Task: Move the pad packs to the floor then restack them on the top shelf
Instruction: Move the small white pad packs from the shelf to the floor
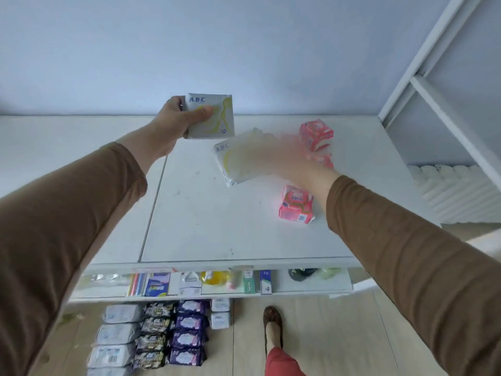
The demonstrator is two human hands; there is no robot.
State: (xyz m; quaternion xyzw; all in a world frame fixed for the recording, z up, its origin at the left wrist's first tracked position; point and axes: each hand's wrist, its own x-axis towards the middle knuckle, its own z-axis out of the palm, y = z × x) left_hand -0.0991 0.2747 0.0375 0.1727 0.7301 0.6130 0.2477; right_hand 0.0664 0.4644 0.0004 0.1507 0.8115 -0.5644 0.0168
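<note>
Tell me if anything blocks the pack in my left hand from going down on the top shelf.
Nothing visible does. The left hand holds the white ABC pack over bare top shelf; other packs lie to its right.

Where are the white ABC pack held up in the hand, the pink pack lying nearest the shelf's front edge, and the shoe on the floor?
White ABC pack [214, 118]: head view, middle of its front face.
Pink pack [296, 204]: head view, centre of its top face.
Shoe [273, 325]: head view, upper of the shoe.

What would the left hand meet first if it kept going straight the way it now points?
Probably the back wall: the left hand, holding a white ABC pack above the top shelf, has nothing visible ahead; depth is unclear.
</note>
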